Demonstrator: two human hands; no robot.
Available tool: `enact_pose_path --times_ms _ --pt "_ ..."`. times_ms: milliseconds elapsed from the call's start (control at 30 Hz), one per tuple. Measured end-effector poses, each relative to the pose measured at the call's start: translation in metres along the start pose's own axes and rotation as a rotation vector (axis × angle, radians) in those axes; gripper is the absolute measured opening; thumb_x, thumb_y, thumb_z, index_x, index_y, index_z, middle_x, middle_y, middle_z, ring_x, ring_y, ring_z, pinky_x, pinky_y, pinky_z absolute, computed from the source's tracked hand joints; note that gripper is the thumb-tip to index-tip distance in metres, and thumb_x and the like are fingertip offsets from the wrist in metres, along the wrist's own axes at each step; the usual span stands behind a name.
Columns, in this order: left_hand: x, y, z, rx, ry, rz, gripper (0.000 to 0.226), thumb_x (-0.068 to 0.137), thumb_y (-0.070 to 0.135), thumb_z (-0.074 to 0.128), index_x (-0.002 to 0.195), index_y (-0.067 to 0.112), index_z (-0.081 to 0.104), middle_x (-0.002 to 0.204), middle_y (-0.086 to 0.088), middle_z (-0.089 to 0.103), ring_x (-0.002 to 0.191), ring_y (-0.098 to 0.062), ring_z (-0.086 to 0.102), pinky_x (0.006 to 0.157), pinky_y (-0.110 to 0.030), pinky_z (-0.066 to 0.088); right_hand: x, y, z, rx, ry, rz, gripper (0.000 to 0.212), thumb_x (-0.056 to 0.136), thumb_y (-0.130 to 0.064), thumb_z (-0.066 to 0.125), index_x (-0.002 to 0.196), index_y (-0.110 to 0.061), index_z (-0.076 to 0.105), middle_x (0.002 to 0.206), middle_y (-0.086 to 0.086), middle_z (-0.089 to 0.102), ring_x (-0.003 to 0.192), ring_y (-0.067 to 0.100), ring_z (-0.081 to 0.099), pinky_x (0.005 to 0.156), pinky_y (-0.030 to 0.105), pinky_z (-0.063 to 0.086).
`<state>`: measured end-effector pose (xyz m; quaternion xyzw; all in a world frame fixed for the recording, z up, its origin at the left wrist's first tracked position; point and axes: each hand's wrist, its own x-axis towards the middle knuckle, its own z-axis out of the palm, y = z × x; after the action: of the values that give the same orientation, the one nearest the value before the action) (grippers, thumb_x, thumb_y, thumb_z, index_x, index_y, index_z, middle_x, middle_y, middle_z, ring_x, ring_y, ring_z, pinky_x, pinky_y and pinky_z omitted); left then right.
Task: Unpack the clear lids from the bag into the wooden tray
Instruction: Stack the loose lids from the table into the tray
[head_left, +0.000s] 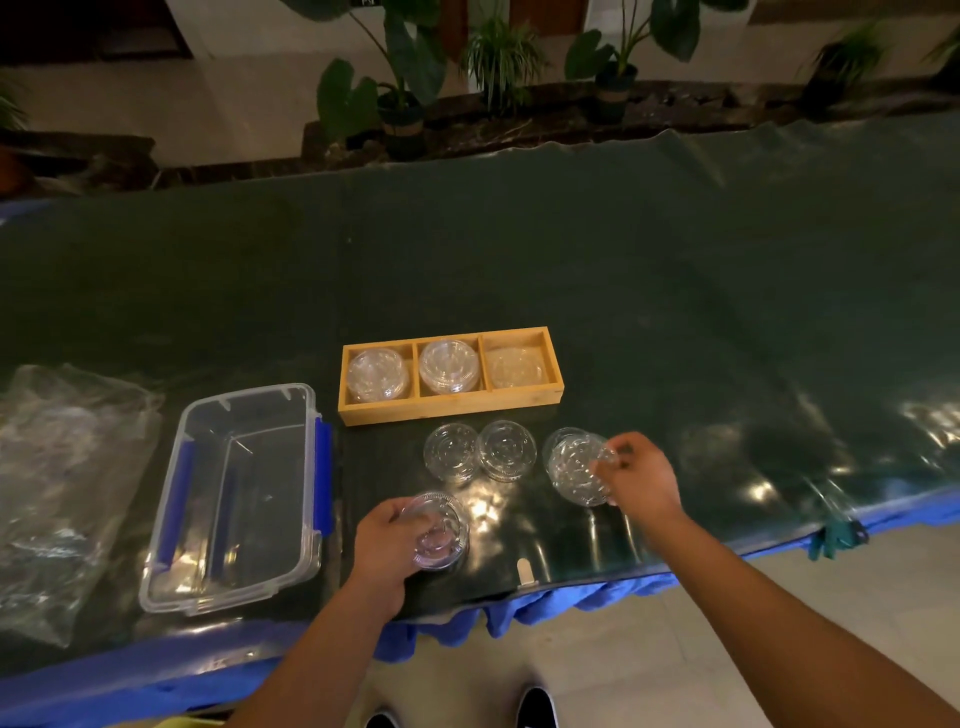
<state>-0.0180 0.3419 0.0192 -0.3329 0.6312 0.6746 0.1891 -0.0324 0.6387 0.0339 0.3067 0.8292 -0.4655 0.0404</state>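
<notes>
A wooden tray (450, 410) with three compartments lies mid-table, and each compartment holds clear lids. Two small stacks of clear lids (451, 451) (507, 450) rest on the table just in front of the tray. My left hand (385, 545) grips another stack of clear lids (437, 530) near the table's front edge. My right hand (641, 475) pinches the edge of a tilted stack of clear lids (575, 467) to the right of the two resting stacks. The crumpled clear plastic bag (57, 467) lies at the far left.
An open clear plastic box (239, 499) with blue latches stands between the bag and the tray. The table has a dark green glossy cover and a blue skirt along its front edge (571, 597). Potted plants stand beyond the far edge.
</notes>
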Motion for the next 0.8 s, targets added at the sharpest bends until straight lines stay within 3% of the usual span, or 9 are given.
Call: enact_pose_path --times_ms 100,167,333,433,500,600,700,800 --pt "-0.001 -0.002 -0.005 -0.02 0.01 -0.005 0.022 0.088 0.0 0.073 0.108 0.006 0.065 0.093 -0.016 0.081 0.084 -0.034 0.078 0.057 -0.031 0.058 0.016 -0.003 -0.008 0.087 0.056 0.067 0.029 0.081 -0.019 0.08 0.105 -0.017 0.064 0.097 0.005 0.072 0.079 0.027 0.072 0.078 0.05 0.061" --pt "-0.001 -0.004 -0.007 -0.051 0.007 -0.016 0.02 0.089 -0.002 0.071 0.106 0.006 0.065 0.086 -0.013 0.081 0.074 -0.029 0.078 0.049 -0.025 0.056 0.026 -0.007 -0.005 0.076 0.023 0.078 0.03 0.082 -0.019 0.079 0.107 -0.015 0.064 0.097 0.005 0.071 0.079 0.028 0.073 0.079 0.051 0.061" --pt "-0.003 -0.009 -0.006 -0.053 -0.016 -0.02 0.022 0.088 -0.003 0.07 0.107 0.007 0.065 0.086 -0.013 0.081 0.073 -0.028 0.08 0.052 -0.028 0.058 0.044 -0.01 0.014 -0.299 -0.051 -0.016 0.033 0.082 -0.027 0.077 0.109 -0.016 0.065 0.116 0.009 0.059 0.08 0.022 0.062 0.078 0.035 0.056" --pt "-0.002 -0.011 -0.005 -0.062 -0.015 -0.02 0.023 0.088 -0.004 0.071 0.107 0.008 0.065 0.086 -0.014 0.081 0.075 -0.029 0.08 0.053 -0.028 0.058 0.046 -0.006 0.021 -0.404 -0.085 -0.038 0.042 0.081 -0.032 0.077 0.116 -0.014 0.063 0.123 0.01 0.053 0.088 0.026 0.062 0.081 0.035 0.053" --pt "-0.001 -0.012 -0.003 -0.064 -0.016 -0.023 0.024 0.087 -0.003 0.071 0.107 0.008 0.065 0.088 -0.014 0.081 0.076 -0.03 0.08 0.054 -0.029 0.059 0.048 -0.005 0.023 -0.397 -0.092 -0.039 0.041 0.081 -0.031 0.077 0.115 -0.015 0.061 0.117 0.009 0.063 0.099 0.028 0.063 0.077 0.031 0.048" --pt "-0.001 -0.012 0.001 -0.068 -0.018 -0.03 0.025 0.087 -0.002 0.073 0.108 0.009 0.066 0.09 -0.014 0.081 0.079 -0.031 0.08 0.054 -0.029 0.059 0.051 -0.005 0.019 -0.276 -0.07 0.024 0.033 0.078 -0.026 0.078 0.103 -0.016 0.059 0.106 0.008 0.068 0.09 0.024 0.062 0.073 0.031 0.048" --pt "-0.001 -0.011 0.004 -0.067 -0.021 -0.037 0.026 0.086 -0.002 0.073 0.108 0.01 0.066 0.088 -0.013 0.081 0.078 -0.03 0.08 0.051 -0.026 0.058 0.049 -0.001 0.012 -0.075 -0.053 0.103 0.032 0.075 -0.018 0.082 0.098 -0.012 0.06 0.101 0.01 0.068 0.09 0.027 0.068 0.081 0.044 0.059" --pt "-0.003 -0.011 0.009 -0.06 -0.027 -0.035 0.027 0.086 -0.003 0.072 0.109 0.009 0.065 0.087 -0.013 0.081 0.076 -0.03 0.08 0.048 -0.026 0.056 0.043 0.006 0.004 0.02 -0.063 0.158 0.033 0.075 -0.015 0.084 0.1 -0.01 0.064 0.1 0.012 0.07 0.09 0.029 0.07 0.084 0.049 0.06"
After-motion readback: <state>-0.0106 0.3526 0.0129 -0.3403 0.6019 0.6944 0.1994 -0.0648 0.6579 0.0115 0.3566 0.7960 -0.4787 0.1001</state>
